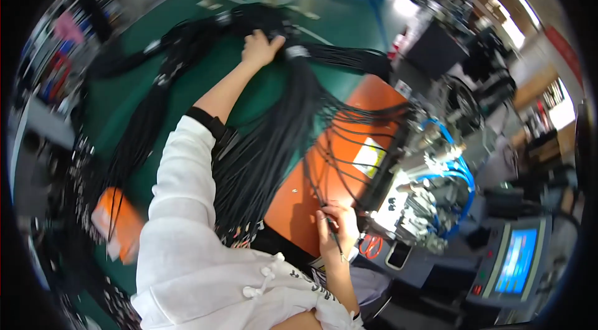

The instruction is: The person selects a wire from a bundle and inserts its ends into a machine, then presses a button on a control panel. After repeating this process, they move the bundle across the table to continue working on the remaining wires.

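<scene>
At the far side of the green surface, my left hand rests on a thick bundle of black cables, thumb and fingers apart; its fingertips are partly lost among the dark cables. From there the bundle fans down toward me, the cable ends lying beside my white sleeve. Closer in, by the right edge of an orange-brown board, my right hand is closed on a thin black cable, whose tail hangs over the palm. Several loose cables arch across the board to the machine at the right.
A lit machine with blue hoses borders the board on the right. Red-handled scissors and a phone lie near my right hand. A control screen stands lower right. More black cables and an orange-and-white object lie left.
</scene>
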Demonstrator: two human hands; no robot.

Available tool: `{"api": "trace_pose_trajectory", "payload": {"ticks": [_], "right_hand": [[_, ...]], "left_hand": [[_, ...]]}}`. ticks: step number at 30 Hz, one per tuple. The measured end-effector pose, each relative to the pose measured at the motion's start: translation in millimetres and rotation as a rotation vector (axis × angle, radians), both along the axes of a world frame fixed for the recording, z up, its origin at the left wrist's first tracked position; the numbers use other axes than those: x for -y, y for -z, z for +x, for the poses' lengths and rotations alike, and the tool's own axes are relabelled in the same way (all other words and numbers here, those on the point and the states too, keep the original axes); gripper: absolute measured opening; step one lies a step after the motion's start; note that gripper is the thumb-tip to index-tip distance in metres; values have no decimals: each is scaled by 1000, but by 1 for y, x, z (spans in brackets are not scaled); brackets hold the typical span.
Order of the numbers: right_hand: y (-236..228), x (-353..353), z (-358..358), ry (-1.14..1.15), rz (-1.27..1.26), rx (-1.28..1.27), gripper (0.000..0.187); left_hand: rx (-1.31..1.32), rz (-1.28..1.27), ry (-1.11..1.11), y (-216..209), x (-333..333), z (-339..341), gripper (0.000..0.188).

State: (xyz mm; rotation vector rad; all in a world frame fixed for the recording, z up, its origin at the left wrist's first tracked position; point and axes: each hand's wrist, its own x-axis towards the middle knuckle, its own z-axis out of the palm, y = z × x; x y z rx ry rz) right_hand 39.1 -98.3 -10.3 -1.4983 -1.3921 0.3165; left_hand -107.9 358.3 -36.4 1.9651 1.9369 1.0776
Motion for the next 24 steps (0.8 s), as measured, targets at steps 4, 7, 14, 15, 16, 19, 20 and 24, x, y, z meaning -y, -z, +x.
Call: {"api": "trace_pose_trajectory", "payload": {"ticks": [4,7,14,15,16,19,20,24], "right_hand": [[15,-5,-3,-31,11,31,18],[14,2,-3,-38,39,89,17],[9,9,-5,-29,-71,56,16],[9,8,-6,-33,-63,52,16],[10,6,-7,-35,-54,47,16],[11,6,-6,-15,-38,35,15],[11,5,-5,-28,-13,47,15],[10,5,-5,-34,32,65,15]], "left_hand": [[-438,-232,100,-31,67,-100,90],[-599,-278,-101,-56,124,-174,95],[-453,-445,-317,-16,202,-305,103],[-300,-440,-271,-9,201,-319,102],[-302,-433,-262,-10,198,-322,102],[-258,-458,-178,-19,188,-316,96],[-264,-450,-157,-21,187,-307,96],[-566,-118,-303,-45,199,-275,70]]}}
